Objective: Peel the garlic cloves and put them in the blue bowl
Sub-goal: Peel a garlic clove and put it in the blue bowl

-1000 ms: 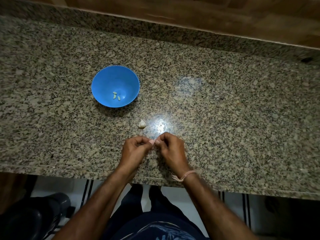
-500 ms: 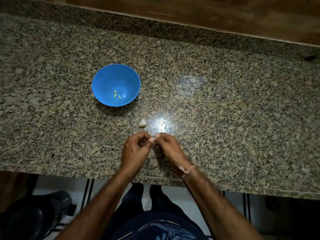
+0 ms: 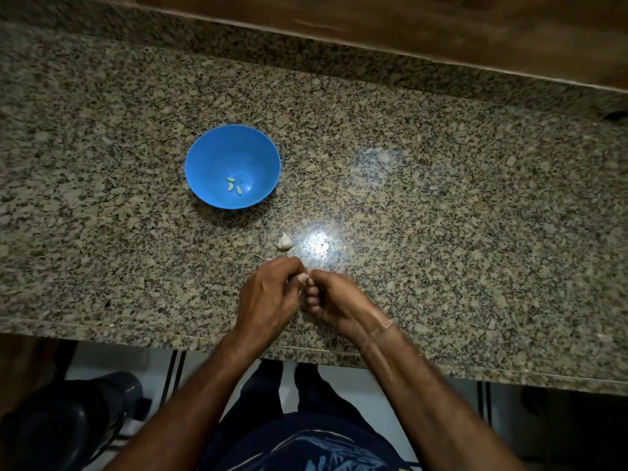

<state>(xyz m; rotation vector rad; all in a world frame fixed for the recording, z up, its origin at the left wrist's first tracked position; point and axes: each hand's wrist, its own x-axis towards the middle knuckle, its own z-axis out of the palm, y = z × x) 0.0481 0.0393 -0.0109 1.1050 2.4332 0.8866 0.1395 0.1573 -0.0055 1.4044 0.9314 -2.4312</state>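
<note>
A blue bowl [image 3: 207,158] sits left of centre on the granite counter [image 3: 475,215], well back from the front edge, with peeled cloves [image 3: 231,187] in its bottom. A garlic piece [image 3: 284,242] lies between the bowl and the hands. Near the front edge, the left hand [image 3: 268,300] and right hand [image 3: 334,302] meet, fingers curled; whatever they pinch is hidden. Bare stone stretches right.

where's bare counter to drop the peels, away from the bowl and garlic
The whole counter right of your right hand is bare; so is the stretch left of the bowl. Crowded: the gap between bowl, garlic and left hand.
</note>
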